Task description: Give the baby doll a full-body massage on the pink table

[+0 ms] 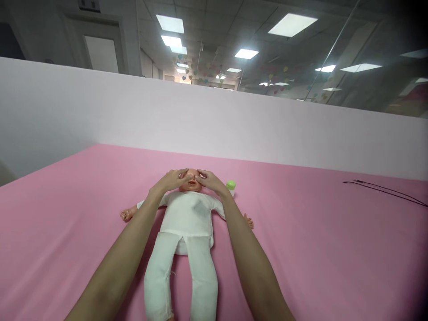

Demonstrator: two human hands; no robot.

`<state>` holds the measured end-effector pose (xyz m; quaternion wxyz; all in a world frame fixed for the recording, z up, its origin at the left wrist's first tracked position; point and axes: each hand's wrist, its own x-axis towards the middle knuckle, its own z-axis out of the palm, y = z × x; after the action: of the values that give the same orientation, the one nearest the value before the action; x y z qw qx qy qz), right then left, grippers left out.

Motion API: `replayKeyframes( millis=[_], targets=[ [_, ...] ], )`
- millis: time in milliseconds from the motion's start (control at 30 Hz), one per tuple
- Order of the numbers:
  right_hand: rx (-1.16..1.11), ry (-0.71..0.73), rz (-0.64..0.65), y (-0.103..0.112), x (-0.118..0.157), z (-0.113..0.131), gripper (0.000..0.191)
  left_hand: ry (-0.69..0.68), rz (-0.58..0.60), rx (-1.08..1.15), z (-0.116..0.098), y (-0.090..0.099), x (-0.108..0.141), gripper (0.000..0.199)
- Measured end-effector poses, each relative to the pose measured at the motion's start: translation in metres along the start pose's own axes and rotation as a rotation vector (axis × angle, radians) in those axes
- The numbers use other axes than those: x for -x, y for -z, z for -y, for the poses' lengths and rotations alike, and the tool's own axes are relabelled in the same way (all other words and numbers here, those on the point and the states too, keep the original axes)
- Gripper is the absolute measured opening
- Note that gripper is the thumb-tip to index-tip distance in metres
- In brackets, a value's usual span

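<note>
A baby doll [189, 214] in a white long-sleeved top and white trousers lies on its back, arms spread out. My left hand [173, 180] rests at one side of the doll's head [191, 186], its thumb on the face near the nose. On the other side, my right hand [210, 181] mirrors it, with its thumb beside the nose too. Both hands have thumb and fingers apart and touch the head without gripping it. They cover the doll's cheeks and part of its eyes. My forearms pass over the doll's arms.
Pink cloth [301, 232] covers the surface. A small container with a green cap [230, 184] stands just beyond my right wrist, partly hidden. Thin black cord [384, 188] lies at the far right. A white partition [234, 125] closes off the back and left side.
</note>
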<state>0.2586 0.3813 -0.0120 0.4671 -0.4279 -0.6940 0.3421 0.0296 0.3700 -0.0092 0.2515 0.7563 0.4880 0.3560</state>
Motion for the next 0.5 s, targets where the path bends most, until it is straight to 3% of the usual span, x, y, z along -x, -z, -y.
replayKeyframes(
  millis=[100, 200, 333, 433, 500],
  targets=[
    [0.004, 0.016, 0.269, 0.009, 0.005, 0.011, 0.063, 0.024, 0.089, 0.035, -0.005, 0.006, 0.004, 0.05],
    [0.05, 0.028, 0.289, 0.009, 0.007, 0.014, 0.083, 0.005, 0.083, 0.05, -0.005, 0.007, 0.004, 0.062],
    [0.056, 0.038, 0.333, 0.012, 0.006, 0.011, 0.079, -0.014, 0.115, 0.134, 0.002, 0.014, 0.004, 0.076],
    [0.017, 0.022, 0.396, 0.019, 0.006, 0.011, 0.079, -0.027, 0.203, 0.214, 0.004, 0.02, 0.006, 0.074],
    [0.01, 0.009, 0.408, 0.02, 0.007, 0.011, 0.083, -0.007, 0.194, 0.21, 0.002, 0.021, 0.007, 0.075]
  ],
)
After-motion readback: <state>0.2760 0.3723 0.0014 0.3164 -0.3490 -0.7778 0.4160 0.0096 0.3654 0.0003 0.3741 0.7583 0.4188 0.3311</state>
